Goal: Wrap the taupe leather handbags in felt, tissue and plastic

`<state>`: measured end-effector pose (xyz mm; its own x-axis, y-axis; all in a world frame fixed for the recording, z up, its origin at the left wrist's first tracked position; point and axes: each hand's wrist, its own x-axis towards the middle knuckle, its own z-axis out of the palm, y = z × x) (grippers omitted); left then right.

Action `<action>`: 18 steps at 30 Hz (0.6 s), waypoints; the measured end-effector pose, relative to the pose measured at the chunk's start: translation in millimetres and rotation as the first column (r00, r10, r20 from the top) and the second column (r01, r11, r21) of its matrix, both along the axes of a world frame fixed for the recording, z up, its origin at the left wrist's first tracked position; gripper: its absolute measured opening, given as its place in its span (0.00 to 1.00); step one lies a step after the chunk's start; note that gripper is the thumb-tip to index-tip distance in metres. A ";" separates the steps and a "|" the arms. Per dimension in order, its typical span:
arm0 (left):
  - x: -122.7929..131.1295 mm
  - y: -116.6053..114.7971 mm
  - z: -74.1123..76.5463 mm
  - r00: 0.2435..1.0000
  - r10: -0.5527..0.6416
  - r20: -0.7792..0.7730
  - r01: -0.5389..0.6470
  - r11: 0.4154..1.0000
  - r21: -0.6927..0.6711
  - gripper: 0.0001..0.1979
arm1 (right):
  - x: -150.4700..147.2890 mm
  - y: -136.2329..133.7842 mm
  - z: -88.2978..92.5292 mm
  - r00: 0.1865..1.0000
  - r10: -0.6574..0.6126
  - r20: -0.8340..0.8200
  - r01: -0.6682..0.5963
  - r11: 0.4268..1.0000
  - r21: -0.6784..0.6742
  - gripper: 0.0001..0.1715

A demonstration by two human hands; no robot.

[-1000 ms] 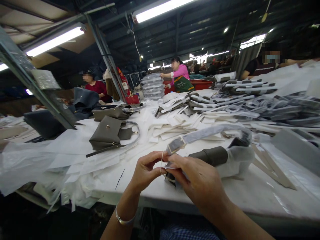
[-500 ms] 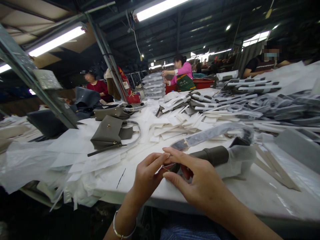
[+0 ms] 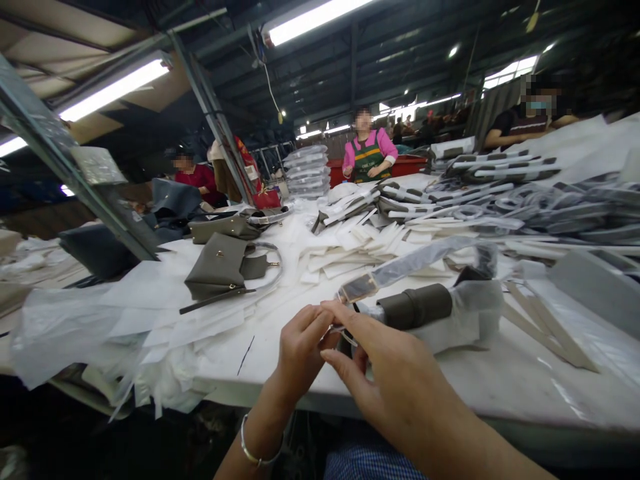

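My left hand [image 3: 303, 345] and my right hand [image 3: 387, 363] meet over the front of the white table [image 3: 270, 360]. Between their fingers is a small, thin, shiny piece, partly hidden by the fingers. Both hands have their fingers bent around it. Just beyond them lies a dark olive rolled bag part [image 3: 417, 307] with translucent wrapping [image 3: 473, 317]. A plastic-covered strap [image 3: 400, 270] with a gold-coloured buckle curves behind it. Farther left, an olive handbag [image 3: 217, 267] rests on white sheets.
White sheets [image 3: 135, 300] overhang the table's left front edge. Wrapped straps [image 3: 550, 207] pile up at right, near tan strips [image 3: 550, 327]. A slanted metal post [image 3: 110, 200] rises at left. A person in a green apron [image 3: 370, 160] stands across the table; other people are farther off.
My hands have shifted slightly, still together around the small piece. The rolled part and strap buckle show more. The person in the green apron has turned forward, away from the stacked packages.
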<state>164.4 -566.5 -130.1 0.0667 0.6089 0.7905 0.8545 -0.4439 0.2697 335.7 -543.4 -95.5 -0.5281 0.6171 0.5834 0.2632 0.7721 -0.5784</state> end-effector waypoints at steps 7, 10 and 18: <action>0.7 0.4 -4.9 0.991 -0.028 0.132 0.028 1.000 0.004 0.11 | -4.1 -2.3 6.2 0.975 0.117 -0.191 -0.165 0.951 -0.260 0.17; -2.2 1.7 -5.3 0.945 -0.065 0.320 0.083 0.996 -0.040 0.12 | -4.8 -4.7 -1.3 0.961 0.114 -0.251 -0.167 0.965 -0.202 0.13; -11.3 3.9 -36.2 0.552 0.026 0.834 0.130 0.985 -0.117 0.09 | 9.5 22.5 -32.8 0.955 -0.044 -0.295 -0.005 0.987 -0.163 0.10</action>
